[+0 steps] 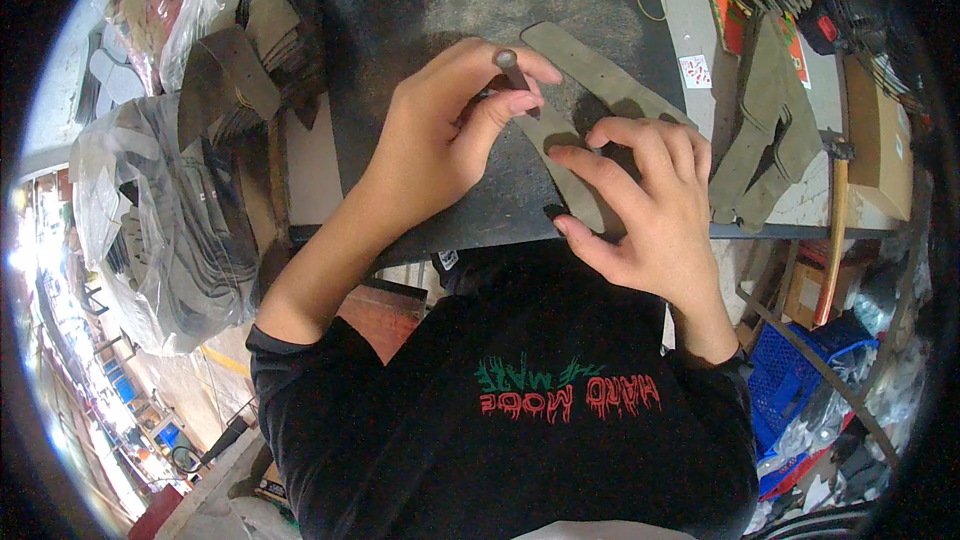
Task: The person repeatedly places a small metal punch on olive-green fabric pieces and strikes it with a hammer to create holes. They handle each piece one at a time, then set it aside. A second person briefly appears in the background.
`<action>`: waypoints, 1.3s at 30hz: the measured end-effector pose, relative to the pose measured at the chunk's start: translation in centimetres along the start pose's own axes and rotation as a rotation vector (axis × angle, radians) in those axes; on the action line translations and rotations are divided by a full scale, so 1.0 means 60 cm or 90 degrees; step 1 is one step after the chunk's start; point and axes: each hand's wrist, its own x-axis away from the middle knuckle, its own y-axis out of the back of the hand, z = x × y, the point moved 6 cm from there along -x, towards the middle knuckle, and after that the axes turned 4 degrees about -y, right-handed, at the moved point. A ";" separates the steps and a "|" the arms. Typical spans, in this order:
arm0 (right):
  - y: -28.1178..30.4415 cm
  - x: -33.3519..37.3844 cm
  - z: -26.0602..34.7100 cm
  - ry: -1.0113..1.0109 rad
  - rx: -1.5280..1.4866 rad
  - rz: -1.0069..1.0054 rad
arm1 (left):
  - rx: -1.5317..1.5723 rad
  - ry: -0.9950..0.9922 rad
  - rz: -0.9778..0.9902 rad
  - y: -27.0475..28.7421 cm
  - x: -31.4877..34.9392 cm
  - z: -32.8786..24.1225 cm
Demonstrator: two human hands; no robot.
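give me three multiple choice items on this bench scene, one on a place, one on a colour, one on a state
1. Where does the olive-green curved suede piece lie?
A. on the dark slab
B. in a plastic bag
C. on the floor

2. What colour is the person's shirt?
A. white
B. black
C. yellow

3. What is the left hand doing?
A. resting open
B. pinching a short dark metal rod
C. hanging off the bench

Key: 1 A, the piece lies flat on the dark slab under the right hand; 2 B, the shirt is black; 3 B, fingers close round the rod.

Olive-green leather strap [590, 90] on a dark grey slab [420, 10], black shirt [500, 440] printed red and green
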 end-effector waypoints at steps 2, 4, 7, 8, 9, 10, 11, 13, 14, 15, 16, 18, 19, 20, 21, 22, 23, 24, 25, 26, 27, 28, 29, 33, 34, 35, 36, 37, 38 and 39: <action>0.000 -0.001 0.000 -0.002 -0.004 0.000 | -0.024 -0.017 0.003 0.000 -0.001 -0.004; -0.001 -0.001 0.000 0.002 -0.003 0.001 | -0.048 -0.034 0.009 -0.001 -0.002 -0.009; 0.007 0.007 -0.008 0.007 -0.040 -0.019 | -0.113 -0.098 0.026 0.000 -0.007 -0.022; 0.015 0.012 -0.018 0.003 -0.082 -0.041 | -0.128 -0.095 0.036 -0.001 -0.007 -0.024; 0.024 0.020 -0.031 -0.002 -0.124 -0.062 | -0.142 -0.089 0.043 -0.002 -0.007 -0.026; 0.043 0.039 -0.051 -0.065 -0.107 -0.081 | -0.155 -0.082 0.050 -0.003 -0.007 -0.028; 0.070 0.057 -0.080 -0.107 -0.016 -0.106 | -0.152 -0.080 0.052 -0.003 -0.007 -0.030; 0.130 0.103 -0.158 -0.225 0.148 -0.272 | -0.142 -0.074 0.050 -0.003 -0.007 -0.032; 0.159 0.131 -0.200 -0.266 0.226 -0.363 | -0.144 -0.074 0.054 -0.004 -0.007 -0.032; 0.184 0.158 -0.245 -0.305 0.267 -0.386 | -0.145 -0.075 0.055 -0.004 -0.008 -0.031; 0.201 0.190 -0.279 -0.369 0.472 -0.363 | -0.148 -0.078 0.056 -0.003 -0.008 -0.031; 0.210 0.264 -0.374 -0.676 0.620 -0.245 | -0.157 -0.083 0.063 -0.004 -0.007 -0.030; 0.206 0.281 -0.389 -0.608 0.628 -0.251 | -0.159 -0.086 0.068 -0.005 -0.006 -0.030; 0.207 0.298 -0.404 -0.585 0.633 -0.243 | -0.175 -0.085 0.056 -0.003 -0.005 -0.031; 0.212 0.314 -0.418 -0.595 0.648 -0.223 | -0.184 -0.089 0.048 -0.002 -0.004 -0.032; 0.219 0.317 -0.432 -0.567 0.616 -0.231 | -0.184 -0.099 0.043 -0.005 -0.005 -0.033; 0.223 0.314 -0.439 -0.505 0.549 -0.247 | -0.187 -0.087 0.041 -0.007 -0.005 -0.032; 0.225 0.314 -0.451 -0.529 0.546 -0.212 | -0.189 -0.077 0.041 -0.006 -0.004 -0.034; 0.229 0.311 -0.454 -0.514 0.535 -0.197 | -0.191 -0.069 0.039 -0.005 -0.006 -0.034; 0.235 0.308 -0.453 -0.502 0.514 -0.207 | -0.181 -0.069 0.050 -0.008 -0.007 -0.036; 0.239 0.300 -0.445 -0.452 0.478 -0.216 | -0.175 -0.065 0.055 -0.008 -0.007 -0.037; 0.242 0.298 -0.435 -0.442 0.501 -0.214 | -0.171 -0.054 0.054 -0.008 -0.009 -0.036; 0.254 0.303 -0.433 -0.529 0.516 -0.212 | -0.160 -0.059 0.060 -0.009 -0.010 -0.036; 0.280 0.282 -0.359 -0.578 0.378 -0.313 | -0.145 -0.061 0.055 -0.003 -0.004 -0.034; 0.290 0.267 -0.332 -0.553 0.297 -0.337 | -0.139 -0.066 0.056 -0.003 -0.003 -0.033; 0.301 0.252 -0.313 -0.586 0.224 -0.369 | -0.129 -0.068 0.060 -0.005 -0.002 -0.032; 0.303 0.224 -0.284 -0.530 0.118 -0.366 | -0.117 -0.091 0.041 -0.004 -0.001 -0.035; 0.298 0.208 -0.253 -0.527 0.020 -0.367 | -0.110 -0.088 0.041 -0.005 0.000 -0.035; 0.287 0.191 -0.221 -0.536 -0.089 -0.369 | -0.103 -0.086 0.041 -0.006 0.001 -0.034; 0.274 0.158 -0.180 -0.460 -0.063 -0.315 | -0.091 -0.083 0.040 -0.007 0.001 -0.034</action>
